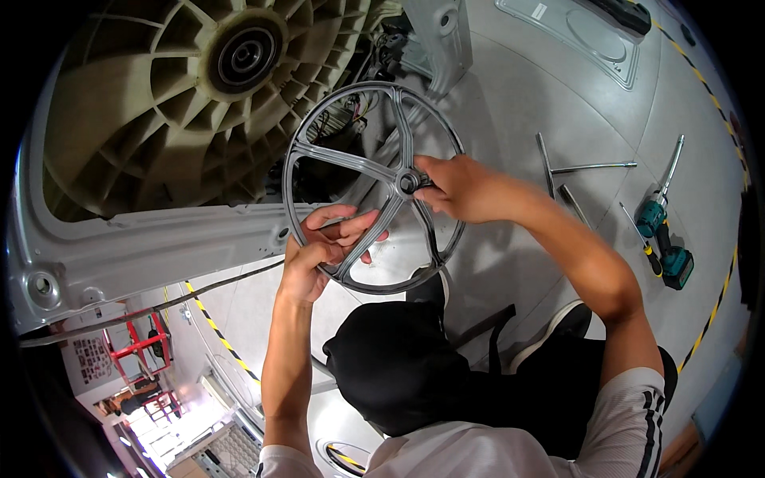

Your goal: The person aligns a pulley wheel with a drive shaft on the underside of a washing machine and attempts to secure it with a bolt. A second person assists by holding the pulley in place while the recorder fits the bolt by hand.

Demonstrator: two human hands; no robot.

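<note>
holding a grey five-spoked wheel [381, 170] up over the floor [518, 247], to the lower right of the ribbed tub [187, 131] in the opened machine [171, 239]. turned face-on to the head camera, round, slightly taller than wide in outline, pointing hub axis toward the viewer. wrapped round the lower left edge with the left grip [321, 248], fingers behind a spoke [374, 227]. closed narrowly on the wheel beside the hub [399, 183] with the right grip [464, 190], partly blurred.

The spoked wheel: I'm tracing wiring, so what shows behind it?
Behind the spoked wheel, its gaps show wires, floor and some of the left hand. The rim, spokes, hub and right hand cover the rest.
</note>
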